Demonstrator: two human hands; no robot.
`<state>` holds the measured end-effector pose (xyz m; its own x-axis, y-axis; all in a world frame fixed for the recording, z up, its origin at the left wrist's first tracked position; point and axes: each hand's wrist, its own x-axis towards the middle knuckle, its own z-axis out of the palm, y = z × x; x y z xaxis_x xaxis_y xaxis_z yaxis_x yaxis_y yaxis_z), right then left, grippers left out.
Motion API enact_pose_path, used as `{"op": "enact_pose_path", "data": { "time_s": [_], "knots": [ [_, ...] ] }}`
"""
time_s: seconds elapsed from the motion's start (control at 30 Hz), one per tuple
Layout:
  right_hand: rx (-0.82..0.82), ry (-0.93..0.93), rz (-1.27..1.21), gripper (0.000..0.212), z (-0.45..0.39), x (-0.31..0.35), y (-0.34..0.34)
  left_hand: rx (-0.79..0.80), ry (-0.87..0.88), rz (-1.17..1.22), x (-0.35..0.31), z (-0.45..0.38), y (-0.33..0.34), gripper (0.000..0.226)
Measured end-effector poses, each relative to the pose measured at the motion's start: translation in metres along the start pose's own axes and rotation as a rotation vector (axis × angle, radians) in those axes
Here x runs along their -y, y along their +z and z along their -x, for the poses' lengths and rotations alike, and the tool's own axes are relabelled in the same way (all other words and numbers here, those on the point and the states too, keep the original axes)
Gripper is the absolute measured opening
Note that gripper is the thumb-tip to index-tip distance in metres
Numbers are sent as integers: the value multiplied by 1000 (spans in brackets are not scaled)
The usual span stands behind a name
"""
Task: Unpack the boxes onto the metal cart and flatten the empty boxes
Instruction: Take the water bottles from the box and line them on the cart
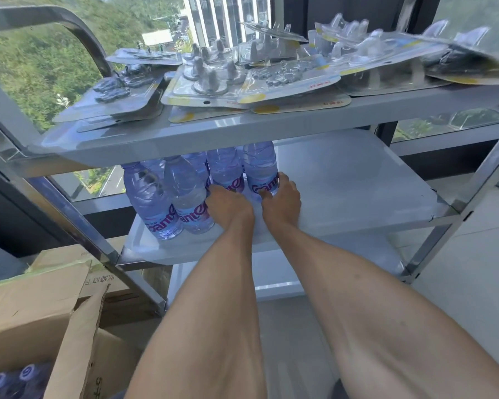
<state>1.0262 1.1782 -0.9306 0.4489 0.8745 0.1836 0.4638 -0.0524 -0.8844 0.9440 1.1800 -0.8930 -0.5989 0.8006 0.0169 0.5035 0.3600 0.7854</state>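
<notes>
Both hands, left hand [228, 203] and right hand [281, 201], each grip clear purple-labelled water bottles [260, 171] on grey metal cart's middle shelf [357, 182] left end; open brown cardboard box [26, 312] holds more

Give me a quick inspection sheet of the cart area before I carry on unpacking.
Surface: metal cart, three grey shelves; right part of the middle shelf is bare.
Job's things: water bottles upright at the left of the middle shelf; blister packs piled on the top shelf; open cardboard box at lower left with bottle caps showing inside.
Clutter: nothing seen.
Hands: left hand grips one bottle; right hand grips the neighbouring bottle; both bottles stand on the middle shelf.
Cables: nothing seen.
Surroundings: window behind the cart, with trees and a building outside; pale floor.
</notes>
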Motion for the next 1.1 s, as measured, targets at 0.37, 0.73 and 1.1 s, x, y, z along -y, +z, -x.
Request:
{"op": "enact_pose_path", "data": {
  "time_s": [0.37,0.73,1.1],
  "knots": [
    [19,-88,100,35,-18,-2,5,-29,20,-62,1,-9,9,41],
    [95,-12,143,27,-11,14,5,-78,205,-65,49,28,-31,25],
    [-107,78,179,38,24,41,16,-355,-47,117,125,-19,-123,74]
  ]
}}
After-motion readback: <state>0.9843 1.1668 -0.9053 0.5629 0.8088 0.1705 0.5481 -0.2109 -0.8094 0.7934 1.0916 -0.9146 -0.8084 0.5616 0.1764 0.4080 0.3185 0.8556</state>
